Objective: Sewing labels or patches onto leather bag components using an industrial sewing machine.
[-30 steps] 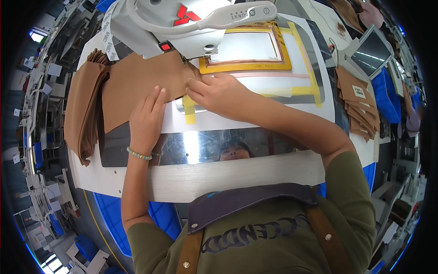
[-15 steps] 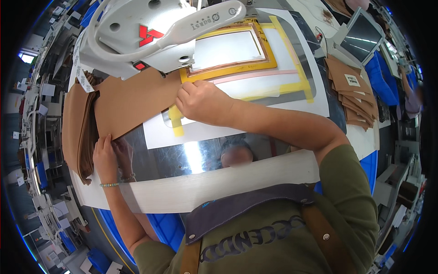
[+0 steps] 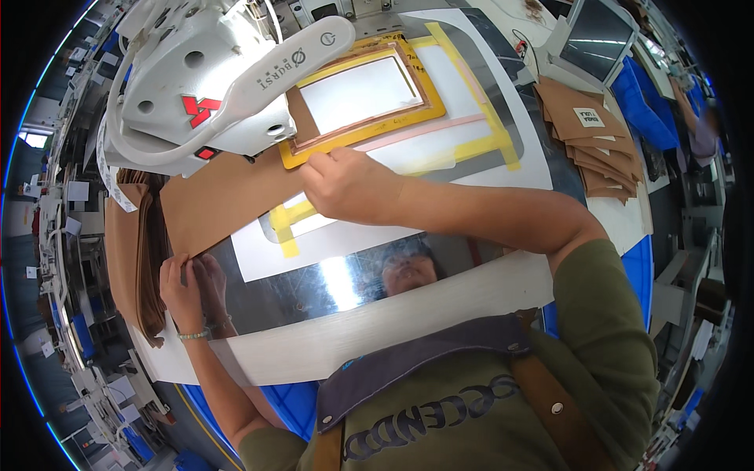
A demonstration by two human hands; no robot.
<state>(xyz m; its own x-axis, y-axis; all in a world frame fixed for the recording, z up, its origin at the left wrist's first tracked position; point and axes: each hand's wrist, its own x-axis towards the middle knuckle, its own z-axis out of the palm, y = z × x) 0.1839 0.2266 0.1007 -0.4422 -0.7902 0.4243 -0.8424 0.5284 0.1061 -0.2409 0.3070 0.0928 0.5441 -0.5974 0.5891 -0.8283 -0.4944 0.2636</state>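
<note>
A flat brown fabric panel (image 3: 228, 184) stretches between my hands. My left hand (image 3: 182, 292) pinches its near left edge, over the shiny metal plate. My right hand (image 3: 351, 182) is closed at the panel's right end, fingertips curled down beside the near edge of a yellow-bordered frame (image 3: 369, 138). Brown material also shows inside the frame's left side, and the panel's far right part passes beneath the frame or the machine head, where I cannot trace it. A white sewing machine head (image 3: 208, 86) hangs over the panel's far side and hides part of it.
A thick stack of folded brown fabric (image 3: 133, 259) stands at the left edge. Yellow tape (image 3: 479, 149) marks a white sheet on the metal plate (image 3: 314, 286). More brown pieces with white labels (image 3: 593, 141) lie at the right, near a monitor (image 3: 597, 39) and blue bin (image 3: 648, 110).
The whole view has shifted, so the machine head and frame appear farther left. Both hands keep their grip on the panel, and brown material now shows inside the frame's left side.
</note>
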